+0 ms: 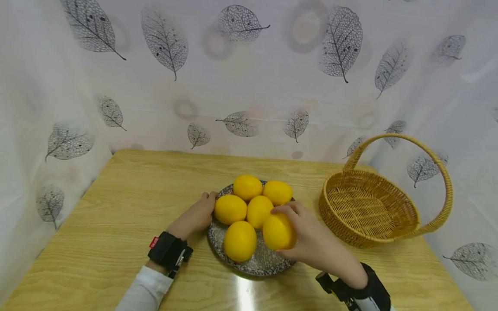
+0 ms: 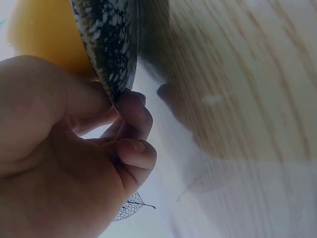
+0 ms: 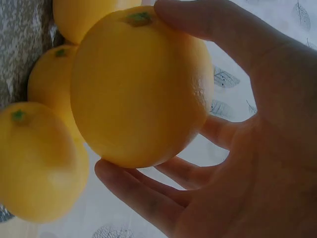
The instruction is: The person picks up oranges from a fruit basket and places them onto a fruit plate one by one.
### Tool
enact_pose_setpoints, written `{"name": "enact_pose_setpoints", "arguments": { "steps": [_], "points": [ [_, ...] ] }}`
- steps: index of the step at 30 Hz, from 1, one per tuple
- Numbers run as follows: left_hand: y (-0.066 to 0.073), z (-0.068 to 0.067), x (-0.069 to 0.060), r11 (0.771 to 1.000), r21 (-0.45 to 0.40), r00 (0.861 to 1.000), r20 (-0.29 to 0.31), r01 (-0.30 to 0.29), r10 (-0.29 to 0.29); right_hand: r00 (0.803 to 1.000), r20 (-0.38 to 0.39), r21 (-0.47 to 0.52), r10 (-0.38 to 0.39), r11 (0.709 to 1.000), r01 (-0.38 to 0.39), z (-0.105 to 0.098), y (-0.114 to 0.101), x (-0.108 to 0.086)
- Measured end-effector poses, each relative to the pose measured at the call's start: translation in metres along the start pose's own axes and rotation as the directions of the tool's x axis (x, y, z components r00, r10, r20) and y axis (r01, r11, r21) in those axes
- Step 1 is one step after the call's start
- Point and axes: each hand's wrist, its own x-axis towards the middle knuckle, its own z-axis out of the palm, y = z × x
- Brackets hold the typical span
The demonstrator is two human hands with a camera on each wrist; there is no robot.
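Observation:
A speckled dark plate [image 1: 268, 261] carries several yellow-orange oranges [image 1: 240, 242], bunched mostly toward its far side. At the plate's left rim, my left hand [image 1: 199, 215] pinches the edge; the left wrist view shows the thumb on the upper side and curled fingers at the underside [image 2: 121, 49]. Over the plate's right part, my right hand [image 1: 313, 239] holds one orange [image 1: 278, 231] between thumb and fingertips. Its green stem end shows in the right wrist view, where the held orange [image 3: 138, 94] partly covers others behind it. Whether it touches the plate I cannot tell.
A wicker basket [image 1: 330, 216] with a tall arched handle stands right of the plate, with nothing in it. The wooden table [image 1: 128, 203] reaches back to a white leaf-printed curtain [image 1: 264, 86], which also hangs at both sides.

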Motion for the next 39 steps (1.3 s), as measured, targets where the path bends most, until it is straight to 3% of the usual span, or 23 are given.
{"name": "enact_pose_setpoints", "arguments": {
  "steps": [7, 18, 31, 39],
  "points": [
    [-0.001, 0.000, 0.000, 1.000, -0.017, 1.000, 0.009, 0.016, -0.016, 0.992, 0.123, -0.051, -0.033, 0.998, 0.040, 0.014, -0.004, 0.002],
    [0.002, -0.004, 0.000, 1.000, -0.018, 1.000, 0.006, 0.018, -0.018, 0.980, 0.146, -0.178, -0.137, 0.971, 0.162, 0.028, -0.004, 0.004],
    [0.000, 0.003, 0.000, 1.000, -0.013, 1.000, 0.016, 0.026, -0.026, 0.979, 0.176, -0.191, -0.102, 0.972, 0.136, 0.034, -0.007, -0.002],
    [-0.001, -0.001, 0.000, 1.000, -0.003, 1.000, 0.012, 0.020, -0.020, 0.979, 0.182, -0.167, -0.094, 0.978, 0.125, 0.028, -0.010, -0.001]
  ]
}}
